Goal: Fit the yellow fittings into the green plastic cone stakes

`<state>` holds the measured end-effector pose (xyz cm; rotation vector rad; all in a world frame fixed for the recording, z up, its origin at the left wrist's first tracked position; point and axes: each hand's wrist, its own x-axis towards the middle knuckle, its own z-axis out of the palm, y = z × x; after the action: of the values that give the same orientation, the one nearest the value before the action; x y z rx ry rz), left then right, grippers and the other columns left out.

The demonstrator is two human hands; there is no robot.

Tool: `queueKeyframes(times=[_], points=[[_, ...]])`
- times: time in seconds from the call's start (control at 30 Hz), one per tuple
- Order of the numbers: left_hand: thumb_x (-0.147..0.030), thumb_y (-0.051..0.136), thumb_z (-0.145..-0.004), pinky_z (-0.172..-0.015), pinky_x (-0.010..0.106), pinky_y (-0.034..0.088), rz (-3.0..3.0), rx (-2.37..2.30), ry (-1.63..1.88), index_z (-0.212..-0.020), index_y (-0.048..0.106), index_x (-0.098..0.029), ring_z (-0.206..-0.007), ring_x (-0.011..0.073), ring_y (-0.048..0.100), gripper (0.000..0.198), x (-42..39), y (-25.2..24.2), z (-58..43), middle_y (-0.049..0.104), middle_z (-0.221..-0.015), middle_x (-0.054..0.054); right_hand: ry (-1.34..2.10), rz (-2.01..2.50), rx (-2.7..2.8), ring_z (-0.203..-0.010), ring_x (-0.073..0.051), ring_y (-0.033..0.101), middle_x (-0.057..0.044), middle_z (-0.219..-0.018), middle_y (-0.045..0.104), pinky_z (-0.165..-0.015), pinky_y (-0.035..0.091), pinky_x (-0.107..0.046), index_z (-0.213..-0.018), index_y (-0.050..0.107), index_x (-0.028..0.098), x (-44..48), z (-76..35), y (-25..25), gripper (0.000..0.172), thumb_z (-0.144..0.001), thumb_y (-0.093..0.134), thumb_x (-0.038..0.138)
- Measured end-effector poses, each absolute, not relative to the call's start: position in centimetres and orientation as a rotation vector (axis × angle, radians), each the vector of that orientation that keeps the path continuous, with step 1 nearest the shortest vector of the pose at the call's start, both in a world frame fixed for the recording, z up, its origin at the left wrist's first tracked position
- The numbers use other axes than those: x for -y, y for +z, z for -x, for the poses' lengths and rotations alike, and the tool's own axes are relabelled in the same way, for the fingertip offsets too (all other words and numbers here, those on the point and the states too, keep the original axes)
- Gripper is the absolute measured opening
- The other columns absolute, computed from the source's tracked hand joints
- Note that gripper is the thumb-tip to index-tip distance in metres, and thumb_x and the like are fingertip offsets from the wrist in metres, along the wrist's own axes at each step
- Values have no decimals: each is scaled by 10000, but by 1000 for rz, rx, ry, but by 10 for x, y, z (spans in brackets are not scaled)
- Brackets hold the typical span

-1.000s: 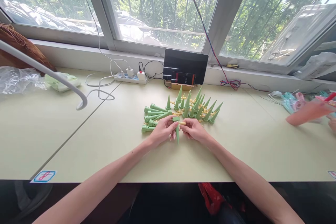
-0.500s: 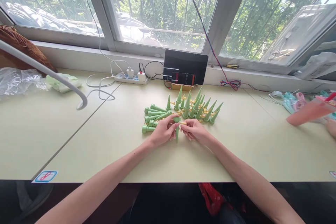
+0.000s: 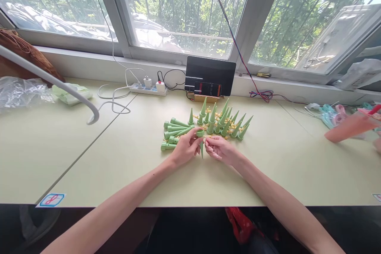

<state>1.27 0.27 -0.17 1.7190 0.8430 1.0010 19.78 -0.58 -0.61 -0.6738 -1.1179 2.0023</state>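
My left hand (image 3: 186, 147) is closed around a green plastic spike (image 3: 202, 151), its point down and its round wide end up. My right hand (image 3: 220, 149) pinches a small yellow stick (image 3: 207, 137) close against the spike's right side. Whether the stick sits in the spike is hidden by my fingertips. Just behind my hands stand several green spikes (image 3: 225, 127), points up, with yellow sticks among them. Left of my left hand lie more green spikes (image 3: 175, 128) on their sides.
A tablet and a lit phone (image 3: 208, 89) lean at the back of the table (image 3: 119, 174). At left are a power strip (image 3: 149, 89), loose white cable and a white curved bar (image 3: 59, 83). A pink cup (image 3: 342, 129) stands tilted at right, beside a person's hand at the edge.
The spike in my left hand has tipped so the opening of its wide end shows. My right fingers have curled in more. The person's hand at the far right has shifted.
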Motion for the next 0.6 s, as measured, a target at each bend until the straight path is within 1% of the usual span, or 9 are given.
queueKeyframes(times=[0.23,0.47,0.53,0.6], points=[[-379,514,-924,-435,244,500,-1631,-814,978,-1293,482,-174,-486,137,602,423,-4,-1,-14,551,-654,-23,1918,764,1132,-389,-47,431,40,-558,503,-329,289,-166,-749,597,134,7,-195,-3,331,-844,669,443],[-430,583,-883,-443,262,502,-1468,-738,884,-1276,512,-166,-471,152,597,479,-5,5,-12,568,-590,-24,1836,860,1277,-382,-50,454,49,-561,503,-321,315,-163,-741,577,138,7,-195,-3,392,-814,672,511],[-446,604,-869,-434,257,487,-1396,-722,852,-1258,518,-174,-464,143,582,483,-6,5,-10,581,-606,-21,1762,914,1361,-378,-61,476,57,-550,483,-321,332,-169,-728,558,147,8,-193,-2,407,-823,648,531],[-460,614,-863,-432,241,469,-1341,-697,823,-1186,549,-175,-467,124,564,435,-8,4,-8,589,-643,-15,1665,964,1446,-373,-73,495,66,-541,456,-321,350,-179,-714,535,159,10,-191,-2,409,-842,616,539]])
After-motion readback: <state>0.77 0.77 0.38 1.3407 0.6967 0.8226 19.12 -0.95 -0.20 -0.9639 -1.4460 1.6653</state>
